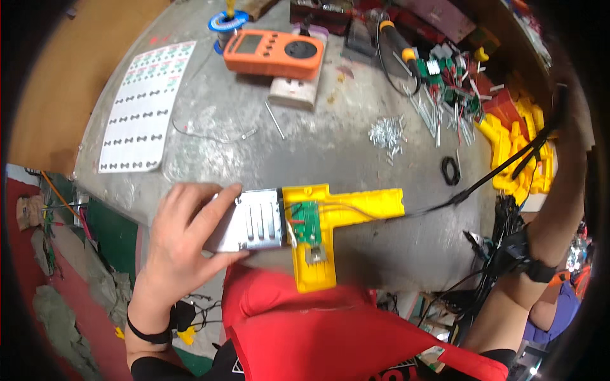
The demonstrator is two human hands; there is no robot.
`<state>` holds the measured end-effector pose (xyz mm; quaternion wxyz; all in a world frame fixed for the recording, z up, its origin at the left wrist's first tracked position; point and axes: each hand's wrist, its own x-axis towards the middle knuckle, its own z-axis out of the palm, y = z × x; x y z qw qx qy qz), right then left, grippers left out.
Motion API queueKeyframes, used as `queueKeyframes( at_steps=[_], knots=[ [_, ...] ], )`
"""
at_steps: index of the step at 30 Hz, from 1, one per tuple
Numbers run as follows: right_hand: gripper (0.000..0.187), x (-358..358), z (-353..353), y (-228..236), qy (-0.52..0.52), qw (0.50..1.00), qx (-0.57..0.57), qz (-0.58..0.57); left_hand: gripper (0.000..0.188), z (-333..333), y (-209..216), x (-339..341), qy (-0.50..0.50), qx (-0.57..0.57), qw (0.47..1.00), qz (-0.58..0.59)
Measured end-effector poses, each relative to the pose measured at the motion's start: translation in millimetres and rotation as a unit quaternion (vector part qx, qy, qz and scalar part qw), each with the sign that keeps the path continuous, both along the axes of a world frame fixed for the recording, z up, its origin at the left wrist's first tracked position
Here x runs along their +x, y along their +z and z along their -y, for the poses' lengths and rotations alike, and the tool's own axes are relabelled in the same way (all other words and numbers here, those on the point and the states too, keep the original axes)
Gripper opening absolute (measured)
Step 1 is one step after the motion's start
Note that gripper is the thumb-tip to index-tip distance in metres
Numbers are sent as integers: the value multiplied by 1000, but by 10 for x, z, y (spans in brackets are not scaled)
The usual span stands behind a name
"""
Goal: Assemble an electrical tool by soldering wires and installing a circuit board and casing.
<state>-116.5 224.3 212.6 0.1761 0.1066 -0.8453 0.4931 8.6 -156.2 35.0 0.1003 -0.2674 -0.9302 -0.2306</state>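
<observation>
On the near edge of the workbench, my left hand is closed around a silver slotted metal casing, thumb below and fingers over the top. The casing joins a yellow plastic housing half, open side up. Inside the housing sit a green circuit board and thin wires. A black cable runs from the housing's right end up toward my right hand, which is raised at the far right in the dark rim. Its fingers do not show clearly, so its hold on the cable cannot be made out.
Behind lie an orange multimeter, a solder spool and a printed sheet. Toward the right are a pile of screws, a black ring, a soldering iron, circuit boards and yellow housings.
</observation>
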Motion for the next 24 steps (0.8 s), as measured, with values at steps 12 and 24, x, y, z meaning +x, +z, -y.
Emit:
queueKeyframes(
  at_steps=[12, 24],
  knots=[
    [36, -874, 1767, -968, 130, 778, 615, 19, 55, 454, -119, -33, 16, 41, 999, 18],
    [39, -1111, 2107, -993, 160, 703, 688, 84, 16, 522, -136, -370, 85, 122, 976, 162]
  ],
)
